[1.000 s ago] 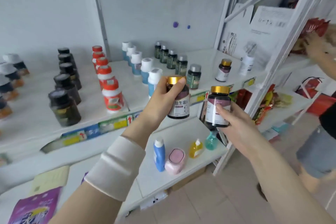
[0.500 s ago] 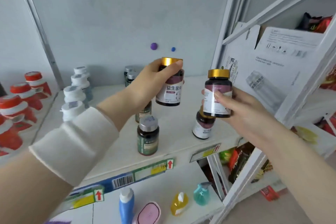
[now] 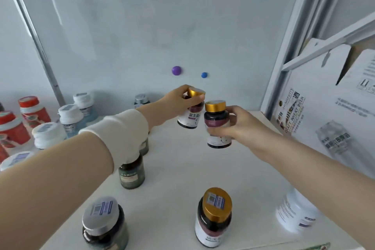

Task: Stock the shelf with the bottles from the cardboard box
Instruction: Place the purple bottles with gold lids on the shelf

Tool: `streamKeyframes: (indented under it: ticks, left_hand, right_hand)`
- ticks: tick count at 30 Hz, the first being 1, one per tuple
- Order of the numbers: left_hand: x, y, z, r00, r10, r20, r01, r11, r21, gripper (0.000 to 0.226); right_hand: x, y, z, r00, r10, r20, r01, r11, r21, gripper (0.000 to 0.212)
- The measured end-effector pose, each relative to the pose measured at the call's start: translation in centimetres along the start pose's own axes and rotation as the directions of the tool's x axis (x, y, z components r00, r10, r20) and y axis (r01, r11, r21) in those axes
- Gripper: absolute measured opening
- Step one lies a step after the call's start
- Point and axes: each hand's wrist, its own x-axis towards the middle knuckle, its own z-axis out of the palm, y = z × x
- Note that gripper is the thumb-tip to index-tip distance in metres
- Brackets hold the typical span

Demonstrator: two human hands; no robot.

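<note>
I see both hands reaching out over the white shelf [image 3: 182, 168], each with a bottle. My left hand [image 3: 176, 103] sits just above frame centre, about 12 o'clock, fingers and thumb curled round the neck and gold cap of the first gold-capped bottle [image 3: 191, 116], which tilts a little with its cap leaning to the right. A white wrist cuff [image 3: 121, 134] covers that forearm. At 3 o'clock of it, just beside it, my right hand [image 3: 241, 126] wraps round the body of the second gold-capped bottle [image 3: 217, 126], which is upright, thumb on the near side and fingers behind. The two bottles are very close; I cannot tell if they touch, nor whether either base rests on the shelf.

At 6 o'clock of the frame a third gold-capped bottle [image 3: 215, 219] stands on the shelf near its front edge. At 7 o'clock stands a silver-capped green bottle [image 3: 104, 223], with another green bottle [image 3: 132, 174] behind it, partly under my left forearm. At 9 o'clock are white-capped bottles [image 3: 69, 115], and beyond them, at the frame's edge, red-capped bottles [image 3: 33, 109]. A white bottle [image 3: 296, 215] stands at 4 o'clock below my right forearm. The printed cardboard box [image 3: 324, 117] fills the 3 o'clock side behind the shelf's upright. A purple dot [image 3: 176, 70] and a blue dot [image 3: 204, 75] sit on the back wall above my left hand.
</note>
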Motion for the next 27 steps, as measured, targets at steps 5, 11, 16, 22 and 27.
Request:
streamKeyframes:
  ticks: [5,11,16,22,27]
  left_hand:
    - [4.5,-2.6,-0.4,0.999,-0.026,0.021,0.025,0.998,0.061,0.020]
    - [8.3,-5.0,0.0,0.995,-0.092,0.033,0.082,0.969,0.234,0.036]
    - [10.0,-5.9,-0.1,0.996,-0.077,-0.036,0.084,0.947,0.309,0.038]
    - [11.3,-6.3,0.5,0.997,-0.060,-0.039,0.070,0.923,0.379,0.034]
    - [11.6,-6.4,0.6,0.996,-0.077,-0.046,0.089,0.924,0.371,0.036]
  right_hand:
    - [4.8,1.8,0.8,0.995,0.090,0.029,-0.088,0.994,-0.071,0.061]
    - [9.3,3.8,2.2,0.989,0.147,0.029,-0.144,0.986,-0.084,0.067]
    - [11.4,4.6,3.2,0.993,0.114,0.008,-0.113,0.989,-0.096,0.066]
    - [12.4,4.8,3.6,0.998,0.052,0.030,-0.044,0.977,-0.209,0.066]
    - [12.4,5.1,3.7,0.999,0.018,0.040,-0.008,0.967,-0.253,0.069]
